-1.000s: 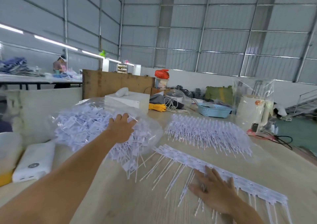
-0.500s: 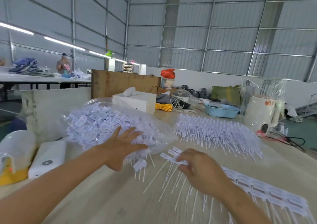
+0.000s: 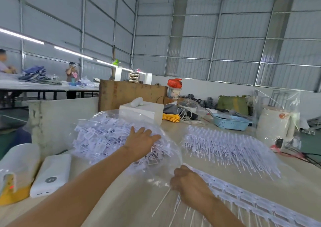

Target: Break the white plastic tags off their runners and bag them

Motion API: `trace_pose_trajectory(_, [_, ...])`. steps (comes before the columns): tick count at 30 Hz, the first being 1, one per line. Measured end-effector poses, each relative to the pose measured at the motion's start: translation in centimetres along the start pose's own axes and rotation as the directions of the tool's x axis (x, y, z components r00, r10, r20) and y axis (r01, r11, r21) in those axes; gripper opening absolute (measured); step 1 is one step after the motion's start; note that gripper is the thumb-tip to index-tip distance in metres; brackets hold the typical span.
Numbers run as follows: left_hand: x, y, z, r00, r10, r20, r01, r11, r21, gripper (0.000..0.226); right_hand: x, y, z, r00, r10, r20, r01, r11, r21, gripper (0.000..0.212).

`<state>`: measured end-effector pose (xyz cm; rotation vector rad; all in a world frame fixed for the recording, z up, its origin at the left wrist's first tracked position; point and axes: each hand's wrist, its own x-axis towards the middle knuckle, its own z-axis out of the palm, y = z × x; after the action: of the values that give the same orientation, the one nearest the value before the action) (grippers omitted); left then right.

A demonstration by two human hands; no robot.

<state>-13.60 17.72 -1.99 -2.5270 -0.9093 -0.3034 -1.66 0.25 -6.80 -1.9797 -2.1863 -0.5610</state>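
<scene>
A clear plastic bag [image 3: 107,120] bulging with loose white tags lies on the table's left half. My left hand [image 3: 140,141] reaches into its mouth, fingers straight, resting on the tags inside. My right hand [image 3: 185,180] grips the bag's front rim, fingers curled round the clear film. Under and right of that hand runs a long runner strip [image 3: 257,202] of white tags with thin stems pointing toward me. A large heap of tags on runners [image 3: 229,145] lies further back on the right.
A white power bank [image 3: 52,173] and a white-and-yellow object [image 3: 15,174] sit at the left edge. A white box [image 3: 144,112], yellow cord [image 3: 171,117], blue basket [image 3: 231,122] and a wrapped white appliance [image 3: 276,126] line the table's far side. People work at a distant table.
My left hand went from the bag's outside into its mouth. My right hand left the runner strip and took hold of the bag's rim.
</scene>
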Motion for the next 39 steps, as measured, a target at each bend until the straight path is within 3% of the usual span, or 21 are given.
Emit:
trace_pose_trajectory(4, [0.2, 1.7, 1.6, 0.999, 0.034, 0.02, -0.036, 0.995, 0.088, 0.063, -2.2, 0.4, -3.9, 0.908, -0.074, -0.413, 0.159, 0.972, 0.175, 0.03])
trace_pose_trajectory(8, [-1.2, 2.2, 4.3, 0.992, 0.073, 0.104, -0.094, 0.973, 0.211, 0.073, -2.5, -0.8, -6.0, 0.853, -0.152, -0.499, 0.203, 0.978, 0.05, 0.026])
trace_pose_trajectory(12, [-2.1, 1.0, 4.3, 0.987, 0.036, 0.157, -0.077, 0.961, 0.265, 0.081, -3.0, -1.1, -5.2, 0.909, -0.107, -0.402, 0.162, 0.981, 0.105, 0.02])
trace_pose_trajectory(14, [-2.2, 0.4, 3.3, 0.986, 0.018, 0.168, -0.047, 0.984, 0.174, 0.089, -3.7, -0.3, -4.8, 0.965, -0.01, -0.262, 0.054, 0.985, 0.164, 0.02])
trace_pose_trajectory(16, [-2.0, 0.0, 1.2, 0.962, 0.054, 0.267, -0.074, 0.995, 0.067, 0.1, -5.0, 0.8, -4.4, 0.985, 0.084, -0.15, -0.039, 0.958, 0.283, 0.024])
trace_pose_trajectory(18, [-2.0, 0.3, -1.5, 0.907, 0.096, 0.409, -0.098, 0.995, -0.017, 0.105, -6.5, 2.2, -4.5, 0.954, 0.21, -0.212, -0.113, 0.912, 0.395, 0.03])
trace_pose_trajectory(20, [-2.6, 1.3, -3.9, 0.897, 0.094, 0.432, -0.095, 0.995, -0.019, 0.098, -8.1, 4.2, -4.3, 0.91, 0.371, -0.188, -0.271, 0.872, 0.408, 0.033])
trace_pose_trajectory(23, [-4.6, 4.2, -7.6, 0.911, 0.012, 0.412, -0.058, 0.993, 0.1, 0.054, -10.5, 7.1, -2.3, 0.804, 0.578, 0.138, -0.594, 0.784, 0.181, 0.045])
trace_pose_trajectory(25, [-6.3, 7.1, -9.7, 0.913, 0.019, 0.408, -0.06, 0.994, 0.088, 0.028, -11.9, 8.0, -0.7, 0.69, 0.636, 0.347, -0.688, 0.725, 0.039, 0.057])
trace_pose_trajectory(28, [-8.6, 11.5, -11.5, 0.908, 0.191, 0.374, -0.178, 0.982, -0.069, 0.016, -13.1, 8.9, 0.2, 0.646, 0.622, 0.443, -0.656, 0.749, -0.094, 0.061])
trace_pose_trajectory(31, [-9.7, 14.3, -10.5, 0.886, 0.395, 0.242, -0.304, 0.89, -0.341, 0.017, -15.0, 9.5, -0.8, 0.709, 0.533, 0.463, -0.583, 0.811, -0.041, 0.06])
trace_pose_trajectory(35, [-7.9, 15.3, -7.3, 0.925, 0.372, 0.074, -0.292, 0.822, -0.489, 0.026, -19.0, 9.4, -2.3, 0.769, 0.469, 0.434, -0.544, 0.837, 0.061, 0.052])
trace_pose_trajectory(39, [-4.4, 14.9, -3.1, 0.947, 0.32, 0.033, -0.244, 0.782, -0.573, 0.015, -20.4, 9.0, -3.8, 0.746, 0.464, 0.477, -0.57, 0.816, 0.099, 0.05])
